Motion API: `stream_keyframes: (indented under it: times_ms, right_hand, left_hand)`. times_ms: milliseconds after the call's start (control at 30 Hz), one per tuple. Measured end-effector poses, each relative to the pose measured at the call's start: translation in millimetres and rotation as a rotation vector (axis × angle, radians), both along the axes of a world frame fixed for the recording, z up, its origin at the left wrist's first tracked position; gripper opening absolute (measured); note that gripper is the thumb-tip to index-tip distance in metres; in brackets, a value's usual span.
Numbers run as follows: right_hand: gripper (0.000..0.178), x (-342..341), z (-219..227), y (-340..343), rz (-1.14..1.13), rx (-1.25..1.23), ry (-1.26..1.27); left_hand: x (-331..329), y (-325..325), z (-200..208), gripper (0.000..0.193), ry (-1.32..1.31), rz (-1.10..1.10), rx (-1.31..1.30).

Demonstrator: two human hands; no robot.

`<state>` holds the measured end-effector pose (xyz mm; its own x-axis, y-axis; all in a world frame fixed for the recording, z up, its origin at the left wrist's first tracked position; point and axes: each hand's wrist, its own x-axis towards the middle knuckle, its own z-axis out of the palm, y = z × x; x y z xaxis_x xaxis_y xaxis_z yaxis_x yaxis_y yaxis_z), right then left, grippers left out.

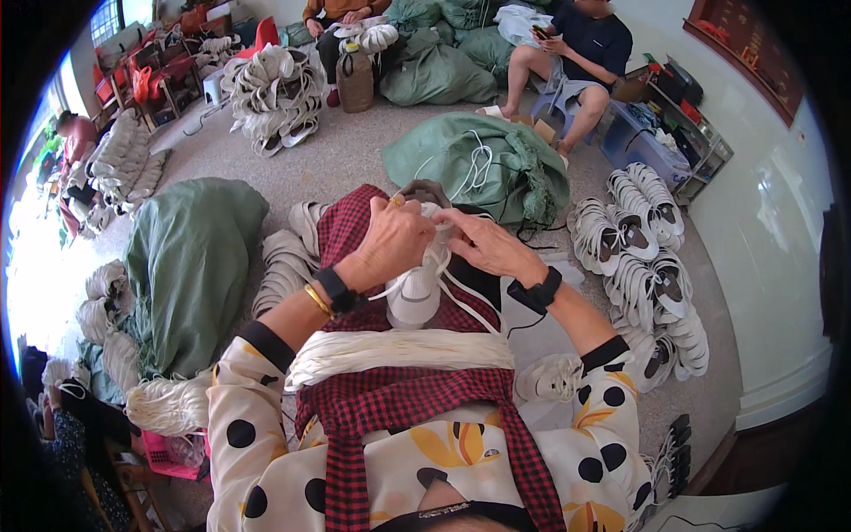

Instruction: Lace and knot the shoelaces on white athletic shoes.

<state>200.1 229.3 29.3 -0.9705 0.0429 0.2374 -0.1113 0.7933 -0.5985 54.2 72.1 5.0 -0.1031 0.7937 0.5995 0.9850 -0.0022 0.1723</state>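
A white shoe [413,300] rests on my lap over a red-and-black checked apron [350,222], its toe toward me. My left hand [390,238] is closed in a pinch at the shoe's upper, and a white shoelace [379,293] trails from beneath it. Facing it, my right hand [486,245] has its fingers bent around the other side of the shoe's opening. Another length of lace hangs below the right fingers across the apron. The fingertips partly hide the eyelets. Across my lap, nearer my body, lies a thick bundle of white shoelaces [399,355].
Stacked shoes [634,235] stand on the right, more shoes [285,270] on the left. Green sacks [191,266] and a tied green sack [479,168] surround me. A pink basket [168,457] sits lower left. Two people sit ahead; one handles a phone [539,32]. Others sit at left.
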Motion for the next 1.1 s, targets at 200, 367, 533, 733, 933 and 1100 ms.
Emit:
stream_keyframes:
  times_ms: [200, 367, 533, 733, 933, 1100]
  right_hand:
    - [0.035, -19.3, -8.8, 32.8, 0.123, -0.145, -0.17]
    - [0.026, -33.5, -18.3, 43.0, 0.156, -0.356, -0.241]
    - [0.029, -35.1, -27.3, 46.9, 0.179, -0.422, -0.245]
    - [0.026, -29.0, -29.1, 49.1, 0.186, -0.34, -0.189]
    - [0.025, -28.7, -26.7, 46.3, 0.203, -0.373, -0.207]
    - [0.023, -29.5, -31.1, 46.1, 0.209, -0.429, -0.199]
  left_hand:
    - [2.0, 9.0, 0.3, 0.008, -0.152, 0.042, -0.137]
    - [-4.2, 9.8, 4.6, 0.007, -0.261, 0.001, -0.203]
    - [-2.7, 15.2, 0.7, 0.006, -0.057, -0.066, -0.141]
    - [-1.7, 12.4, 9.7, 0.007, -0.126, -0.041, -0.278]
    - [-5.0, 14.0, 0.5, 0.006, -0.101, 0.022, -0.273]
    - [-5.6, 15.7, 3.0, 0.005, -0.179, 0.027, -0.298]
